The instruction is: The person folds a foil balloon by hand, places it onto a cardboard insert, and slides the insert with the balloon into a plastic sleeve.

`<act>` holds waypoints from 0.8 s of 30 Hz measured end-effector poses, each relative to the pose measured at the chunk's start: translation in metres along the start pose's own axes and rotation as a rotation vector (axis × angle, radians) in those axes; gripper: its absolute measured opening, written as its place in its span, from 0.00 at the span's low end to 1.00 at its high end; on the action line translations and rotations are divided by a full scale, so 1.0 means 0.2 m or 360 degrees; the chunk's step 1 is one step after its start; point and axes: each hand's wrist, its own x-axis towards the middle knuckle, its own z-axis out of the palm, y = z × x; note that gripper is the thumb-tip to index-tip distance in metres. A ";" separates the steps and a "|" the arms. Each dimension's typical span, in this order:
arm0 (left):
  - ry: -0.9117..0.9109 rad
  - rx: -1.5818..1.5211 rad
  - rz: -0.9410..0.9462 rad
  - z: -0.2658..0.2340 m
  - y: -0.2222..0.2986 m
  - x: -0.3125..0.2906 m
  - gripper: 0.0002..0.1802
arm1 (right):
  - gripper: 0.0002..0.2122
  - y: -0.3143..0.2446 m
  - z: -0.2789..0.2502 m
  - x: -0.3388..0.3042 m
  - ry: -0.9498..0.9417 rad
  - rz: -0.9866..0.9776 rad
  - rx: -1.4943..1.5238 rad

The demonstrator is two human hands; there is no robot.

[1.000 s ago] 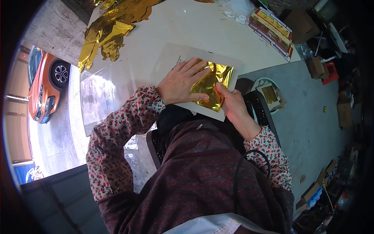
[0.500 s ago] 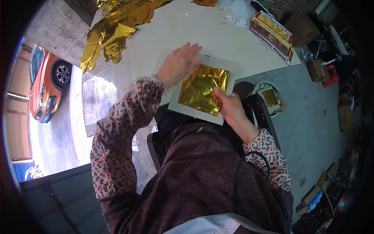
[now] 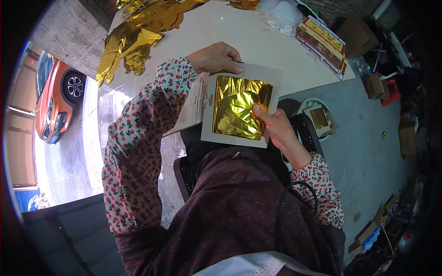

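Observation:
A folded sheet of shiny gold foil (image 3: 230, 108) lies on a pale card (image 3: 271, 135), just above my lap by the table's near edge. My right hand (image 3: 278, 129) grips the right side of the card, its thumb pressing on the foil and its other fingers hidden underneath. At the card's upper left corner, my left hand (image 3: 218, 57) is closed, with thumb and fingertips at the top edge. A see-through printed sleeve (image 3: 195, 103) with a small reddish hang-hole mark shows along the card's left side; how it joins the card is unclear.
Gold foil balloons (image 3: 133, 39) are heaped on the table (image 3: 193, 27) at far left. Printed card sheets (image 3: 322, 43) and clear plastic (image 3: 278, 14) lie at far right. A round bin (image 3: 329, 133) with a similar foil card stands right of my chair. Boxes (image 3: 377, 85) line the right side.
My left hand, lifted flat and blurred before, has come down and closed at the card's upper left corner. The card has turned slightly more upright; my right hand keeps its hold.

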 end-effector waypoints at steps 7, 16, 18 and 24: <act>-0.0067 0.0177 -0.0012 0.04 0.11 0.00 0.12 | 0.13 0.03 -0.03 0.01 -0.0010 0.0021 0.0051; 0.0516 0.0617 0.0830 0.16 -0.03 0.04 0.19 | 0.14 0.00 0.00 -0.01 0.0106 -0.0088 0.0197; 0.0842 0.0704 0.1127 0.20 -0.06 0.02 0.26 | 0.15 0.02 -0.03 0.01 0.0296 -0.0110 0.0335; 0.0547 0.0952 0.0909 0.33 -0.16 -0.22 0.43 | 0.14 0.06 -0.04 0.04 0.0380 -0.0091 0.0382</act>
